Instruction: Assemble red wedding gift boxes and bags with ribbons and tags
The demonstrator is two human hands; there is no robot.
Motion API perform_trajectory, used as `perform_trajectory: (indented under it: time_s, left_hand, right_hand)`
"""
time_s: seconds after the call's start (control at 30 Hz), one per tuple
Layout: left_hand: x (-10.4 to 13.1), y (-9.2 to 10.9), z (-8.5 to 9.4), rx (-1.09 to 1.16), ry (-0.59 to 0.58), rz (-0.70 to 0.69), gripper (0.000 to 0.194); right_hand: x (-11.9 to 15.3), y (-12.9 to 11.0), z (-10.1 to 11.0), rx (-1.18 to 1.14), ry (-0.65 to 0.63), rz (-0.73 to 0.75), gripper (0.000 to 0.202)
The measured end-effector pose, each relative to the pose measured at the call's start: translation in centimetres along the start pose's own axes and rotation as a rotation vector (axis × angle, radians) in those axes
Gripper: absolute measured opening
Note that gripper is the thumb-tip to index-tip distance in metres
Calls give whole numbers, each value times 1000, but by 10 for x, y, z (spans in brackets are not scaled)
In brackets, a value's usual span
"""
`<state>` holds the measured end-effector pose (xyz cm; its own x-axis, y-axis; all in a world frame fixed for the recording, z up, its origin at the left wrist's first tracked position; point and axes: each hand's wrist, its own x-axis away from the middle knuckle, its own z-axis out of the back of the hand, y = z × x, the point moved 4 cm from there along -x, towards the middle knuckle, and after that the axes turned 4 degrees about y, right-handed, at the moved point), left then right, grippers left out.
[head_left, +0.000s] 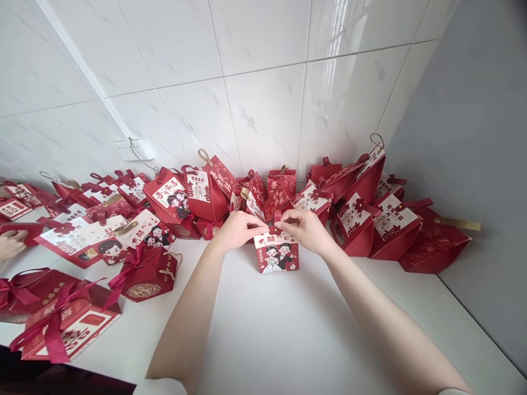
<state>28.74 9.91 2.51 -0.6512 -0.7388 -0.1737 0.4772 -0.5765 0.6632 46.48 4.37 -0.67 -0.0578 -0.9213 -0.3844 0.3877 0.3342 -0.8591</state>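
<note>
A small red and white gift box (278, 259) with a cartoon couple on its front stands upright on the white table, ahead of me. My left hand (241, 229) pinches the box's upper left edge. On the other side, my right hand (305, 230) grips the upper right, fingers near the red strap loop (277, 216) that sticks up from the top. The fingertips partly cover the top edge. Right behind the box are more red boxes, one with a white label (309, 198).
Red gift boxes crowd along the tiled wall (263, 115). Ribbon-tied boxes (68, 323) sit at the left front. A grey panel (473, 181) borders the table (272, 340) on the right. Another person's hand (11, 245) touches a red box at the far left.
</note>
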Motion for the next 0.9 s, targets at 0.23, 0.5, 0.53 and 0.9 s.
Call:
perform_trajectory:
  time_s: [0.23,0.5,0.53,0.9]
  left_hand:
    - [0,-2,-3,1,-24,4,25]
    - [-1,-5,-3,22,-91,23,29]
    - [0,-4,-3,21,-97,25,30]
    - [-3,3,-13,-42,-71,-43,29]
  right_hand:
    - [2,4,-6,-44,-60,-16,33]
    - [3,2,-3,51,-50,19,26]
    - [3,1,-3,48,-67,17,26]
    - [8,-2,12,143,-217,62,21]
